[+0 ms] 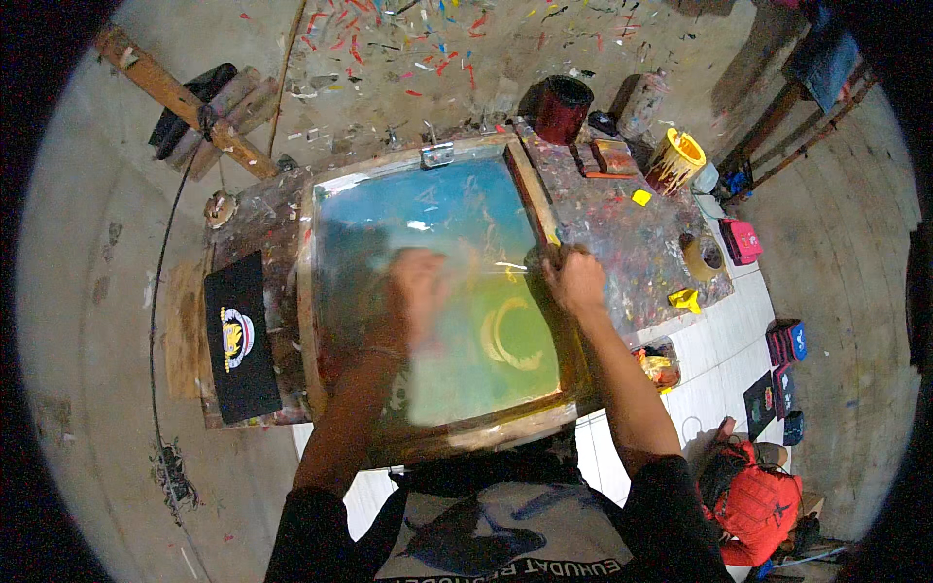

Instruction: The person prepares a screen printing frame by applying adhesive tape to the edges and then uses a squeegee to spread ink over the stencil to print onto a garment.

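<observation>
A wooden-framed printing screen point(532, 189) lies on the table in front of me, its blue-green mesh point(457, 214) marked with pale shapes, a crescent among them. My left hand point(418, 287) is over the middle of the mesh, smeared by motion; its fingers and anything in them cannot be made out. With my right hand point(575, 280), fingers closed, I grip the right side rail of the frame. A metal hinge clamp point(437, 155) sits at the frame's far edge. Left of the screen lies a black piece of cloth point(248, 384) with a printed emblem.
On the paint-stained table point(622, 253) to the right stand a dark red can point(564, 112), a yellow-rimmed can point(677, 160), a tape roll point(702, 257) and a yellow scrap point(684, 299). A red bag point(758, 505) and folded cloths point(785, 342) lie at the lower right. A wooden beam point(185, 102) leans far left.
</observation>
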### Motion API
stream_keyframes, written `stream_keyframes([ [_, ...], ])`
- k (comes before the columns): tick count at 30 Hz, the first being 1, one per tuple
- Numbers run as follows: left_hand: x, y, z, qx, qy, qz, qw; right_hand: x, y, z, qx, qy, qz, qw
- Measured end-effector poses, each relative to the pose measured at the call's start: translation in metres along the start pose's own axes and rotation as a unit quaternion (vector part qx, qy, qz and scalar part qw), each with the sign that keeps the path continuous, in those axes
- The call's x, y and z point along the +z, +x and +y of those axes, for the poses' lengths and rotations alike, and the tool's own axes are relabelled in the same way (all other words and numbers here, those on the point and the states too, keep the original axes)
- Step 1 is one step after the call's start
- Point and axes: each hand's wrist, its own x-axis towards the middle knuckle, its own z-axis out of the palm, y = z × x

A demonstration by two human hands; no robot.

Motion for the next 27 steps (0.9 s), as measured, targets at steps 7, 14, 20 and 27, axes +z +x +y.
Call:
stream_keyframes([
  [7, 0.046, 0.047, 0.052, 0.194, -0.141, -0.285, 0.928, -0.038, -0.029, 0.059, -0.011, 0.158, 0.101, 0.982],
  [14, 0.05, 0.062, 0.048, 0.151, -0.042, -0.287, 0.945, -0.094, -0.061, 0.122, 0.121, 0.195, 0.106, 0.968],
  [20, 0.047, 0.065, 0.041, 0.143, 0.01, -0.222, 0.965, -0.073, -0.028, 0.237, 0.141, 0.071, 0.145, 0.977],
  [27, 0.026, 0.056, 0.037, 0.205, 0.051, -0.321, 0.923, -0.075, 0.054, 0.286, 0.255, -0.101, -0.036, 0.961],
])
